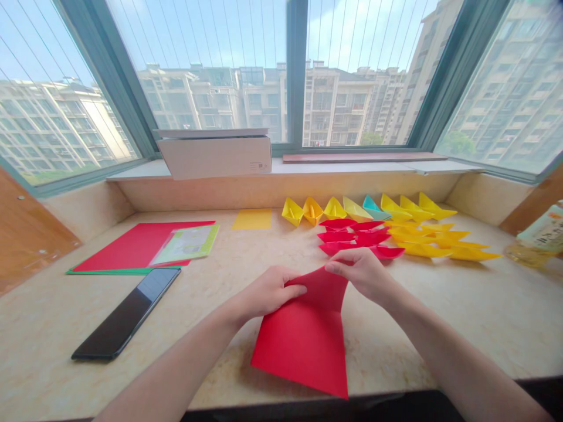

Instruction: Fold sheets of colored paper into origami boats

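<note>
A red sheet of paper [303, 346] with a crease across it is held up near the front edge of the counter. My left hand [275, 290] pinches its upper left side, thumb lying on the near face. At the top right corner, my right hand [360, 269] grips the paper between thumb and fingers. The upper part tilts up from the crease, while the lower part slopes toward me. Just beyond my right hand sit several folded red paper boats [356, 237], partly hidden by it. Several yellow paper boats [435, 240] stand to their right.
A back row of boats includes a teal paper boat [373, 206]. A yellow sheet [252, 219] lies left of it. Farther left are red sheets [127, 246], a clear packet [187, 243] and a black phone [127, 313]. A white box [215, 155] rests on the sill; a bottle [539, 237] stands right.
</note>
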The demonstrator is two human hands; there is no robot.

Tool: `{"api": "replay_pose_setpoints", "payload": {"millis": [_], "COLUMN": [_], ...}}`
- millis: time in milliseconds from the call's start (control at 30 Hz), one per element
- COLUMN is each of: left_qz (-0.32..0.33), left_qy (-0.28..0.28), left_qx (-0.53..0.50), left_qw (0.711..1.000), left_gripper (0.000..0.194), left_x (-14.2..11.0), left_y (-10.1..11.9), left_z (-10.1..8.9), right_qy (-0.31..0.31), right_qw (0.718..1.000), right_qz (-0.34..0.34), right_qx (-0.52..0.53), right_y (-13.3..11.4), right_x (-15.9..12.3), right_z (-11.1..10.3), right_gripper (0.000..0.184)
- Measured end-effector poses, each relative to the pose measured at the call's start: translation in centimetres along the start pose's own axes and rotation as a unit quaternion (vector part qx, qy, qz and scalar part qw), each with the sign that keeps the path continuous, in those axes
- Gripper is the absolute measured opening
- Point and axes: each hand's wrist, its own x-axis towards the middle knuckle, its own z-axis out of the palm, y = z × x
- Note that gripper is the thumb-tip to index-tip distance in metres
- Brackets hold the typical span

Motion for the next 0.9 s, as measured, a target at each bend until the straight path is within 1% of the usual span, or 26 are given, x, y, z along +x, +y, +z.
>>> {"api": "replay_pose_setpoints", "payload": {"millis": [200, 300, 400, 500, 633, 733, 833, 867, 900], "left_qz": [-0.004, -0.007, -0.001, -0.005, -0.041, -0.049, -0.042, -0.041, -0.040], "left_qy": [-0.018, -0.037, -0.050, -0.046, -0.035, -0.018, -0.022, -0.024, -0.026], "left_qx": [-0.074, -0.107, -0.117, -0.128, -0.151, -0.149, -0.147, -0.146, -0.146], "left_qw": [0.997, 0.993, 0.992, 0.991, 0.987, 0.987, 0.988, 0.988, 0.988], "left_gripper": [0.033, 0.033, 0.031, 0.033, 0.040, 0.040, 0.037, 0.037, 0.036], "left_x": [0.0, 0.0, -0.1, 0.0, 0.1, 0.3, 0.4, 0.3, 0.3], "left_y": [0.4, 0.5, 0.7, 0.8, 0.4, 0.0, -0.3, -0.3, -0.3], "left_z": [0.0, 0.1, 0.3, 0.6, 0.9, 0.9, 0.7, 0.7, 0.7], "right_qy": [0.011, 0.015, 0.042, 0.071, 0.092, 0.099, 0.073, 0.059, 0.050], "right_qw": [0.999, 0.999, 0.998, 0.995, 0.990, 0.989, 0.987, 0.986, 0.987], "right_qz": [-0.035, -0.038, -0.048, -0.064, -0.090, -0.071, -0.023, -0.010, -0.002], "right_qx": [0.010, 0.013, 0.018, 0.036, 0.056, 0.090, 0.145, 0.153, 0.153], "right_y": [-0.9, -1.0, -1.1, -1.0, -0.7, -0.6, -0.6, -0.6, -0.6], "right_x": [0.0, 0.0, -0.1, -0.2, -0.3, -0.1, 0.1, 0.1, 0.1], "right_z": [-0.6, -0.7, -0.5, -0.2, -0.1, -0.2, -0.5, -0.5, -0.6], "right_gripper": [0.036, 0.034, 0.029, 0.025, 0.022, 0.023, 0.044, 0.047, 0.047]}}
